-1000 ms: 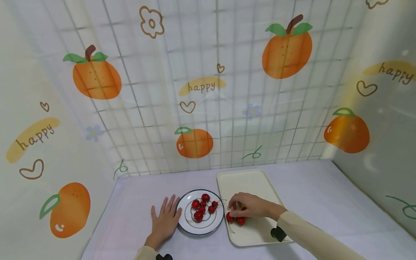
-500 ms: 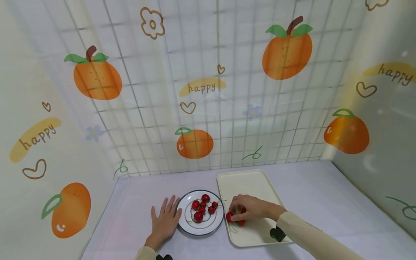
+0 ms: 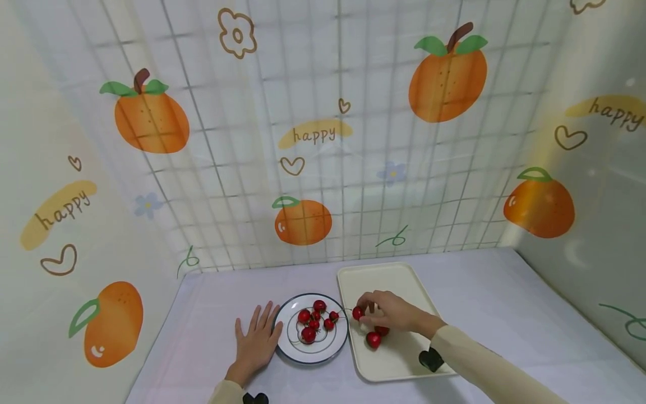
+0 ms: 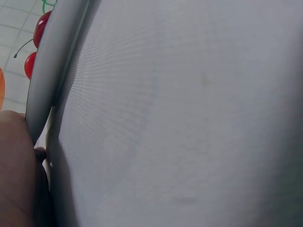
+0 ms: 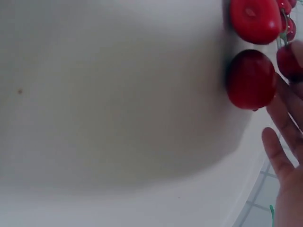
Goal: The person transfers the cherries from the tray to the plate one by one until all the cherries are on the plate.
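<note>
My right hand (image 3: 395, 312) pinches a red cherry (image 3: 358, 312) over the left side of the cream tray (image 3: 388, 280). Beneath that hand, two more cherries lie on the tray, one bright red (image 3: 373, 340) and one darker (image 5: 251, 79), close together in the right wrist view. To the left stands a white plate (image 3: 323, 352) with a dark rim, bearing several cherries (image 3: 308, 335) with thin stems. My left hand (image 3: 254, 345) lies flat with fingers spread, its thumb at the plate's left rim. In the left wrist view the plate's edge hides most of its cherries.
A pale cloth-covered table (image 3: 484, 303) lies under everything. Behind it hangs a gridded sheet (image 3: 353, 224) printed with oranges, and printed sheets also flank both sides. The tray sits right next to the plate.
My right hand has picked up a cherry from the tray's left side and moved it away, toward the back of the tray. My left hand and the plate stay put.
</note>
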A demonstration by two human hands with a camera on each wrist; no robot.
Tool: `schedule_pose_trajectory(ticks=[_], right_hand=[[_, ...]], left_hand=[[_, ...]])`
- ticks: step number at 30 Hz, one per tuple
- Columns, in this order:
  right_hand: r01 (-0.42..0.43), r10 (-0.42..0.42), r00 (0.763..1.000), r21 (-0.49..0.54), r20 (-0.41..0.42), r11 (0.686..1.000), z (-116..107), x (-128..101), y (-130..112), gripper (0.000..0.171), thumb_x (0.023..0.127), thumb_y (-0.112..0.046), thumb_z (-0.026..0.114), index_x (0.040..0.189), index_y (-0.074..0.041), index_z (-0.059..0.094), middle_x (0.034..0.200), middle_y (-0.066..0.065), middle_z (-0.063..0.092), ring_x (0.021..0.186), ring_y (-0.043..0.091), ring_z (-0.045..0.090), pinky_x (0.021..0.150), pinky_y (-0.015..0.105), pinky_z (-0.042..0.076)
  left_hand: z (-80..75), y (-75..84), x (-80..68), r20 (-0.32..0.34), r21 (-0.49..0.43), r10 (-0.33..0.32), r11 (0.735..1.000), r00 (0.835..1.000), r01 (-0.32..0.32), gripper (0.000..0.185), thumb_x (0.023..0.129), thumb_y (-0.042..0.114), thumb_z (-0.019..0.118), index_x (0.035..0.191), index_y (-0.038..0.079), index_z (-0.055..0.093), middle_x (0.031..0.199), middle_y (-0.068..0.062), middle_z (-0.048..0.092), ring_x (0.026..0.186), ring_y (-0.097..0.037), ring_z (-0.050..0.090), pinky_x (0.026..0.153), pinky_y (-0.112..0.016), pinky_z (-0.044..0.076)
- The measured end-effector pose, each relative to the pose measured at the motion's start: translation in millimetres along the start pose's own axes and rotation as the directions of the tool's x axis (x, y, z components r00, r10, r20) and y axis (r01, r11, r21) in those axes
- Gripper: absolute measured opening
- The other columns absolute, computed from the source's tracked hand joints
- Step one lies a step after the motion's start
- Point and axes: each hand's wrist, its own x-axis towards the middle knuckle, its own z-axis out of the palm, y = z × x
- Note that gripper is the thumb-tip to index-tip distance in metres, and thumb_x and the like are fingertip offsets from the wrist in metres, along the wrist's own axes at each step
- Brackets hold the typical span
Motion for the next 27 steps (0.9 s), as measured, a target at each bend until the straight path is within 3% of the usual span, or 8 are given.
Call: schedule_pose_trajectory(ticks=[8, 14, 20, 27], right_hand=[[0.007, -0.011, 0.991, -0.025, -0.136, 1.0, -1, 5, -3, 0.031, 0.095, -0.026, 0.074, 0.121, -0.012, 0.064, 0.109, -0.003, 0.071, 0.094, 0.018, 0.061, 0.083, 0.034, 0.055], [0.05, -0.066, 0.976, -0.081, -0.208, 0.995, 2, 10, -3, 0.03, 0.094, -0.02, 0.074, 0.122, -0.012, 0.064, 0.11, -0.004, 0.071, 0.088, 0.01, 0.059, 0.08, 0.031, 0.054], [-0.028, 0.005, 0.979, -0.112, -0.202, 0.993, 5, 15, -7, 0.036, 0.095, -0.027, 0.074, 0.128, -0.018, 0.063, 0.115, -0.005, 0.069, 0.092, 0.011, 0.057, 0.076, 0.021, 0.049], [-0.029, 0.01, 0.989, -0.129, -0.146, 0.991, 14, 19, -17, 0.038, 0.097, -0.028, 0.071, 0.133, -0.017, 0.062, 0.117, -0.001, 0.067, 0.098, 0.017, 0.062, 0.078, 0.027, 0.054]], left_hand=[[1.4, -0.5, 0.7, -0.015, 0.013, 0.005, 1.0, 1.0, -0.005, 0.061, 0.108, 0.056, 0.033, 0.162, 0.026, 0.033, 0.173, 0.003, 0.025, 0.163, -0.03, 0.014, 0.124, -0.072, -0.005], [2.3, -0.9, 0.6, -0.016, 0.005, 0.005, 1.0, 1.0, -0.005, 0.061, 0.108, 0.055, 0.033, 0.162, 0.026, 0.034, 0.173, 0.003, 0.025, 0.163, -0.03, 0.014, 0.124, -0.072, -0.006], [1.3, 0.3, -0.8, -0.019, 0.003, 0.001, 1.0, 1.0, -0.001, 0.061, 0.108, 0.054, 0.033, 0.162, 0.025, 0.034, 0.173, 0.003, 0.026, 0.163, -0.03, 0.014, 0.125, -0.072, -0.005], [-2.4, 4.2, -5.9, 0.003, -0.002, -0.011, 1.0, 1.0, 0.011, 0.061, 0.108, 0.053, 0.034, 0.162, 0.025, 0.033, 0.173, 0.001, 0.026, 0.163, -0.031, 0.014, 0.125, -0.072, -0.007]])
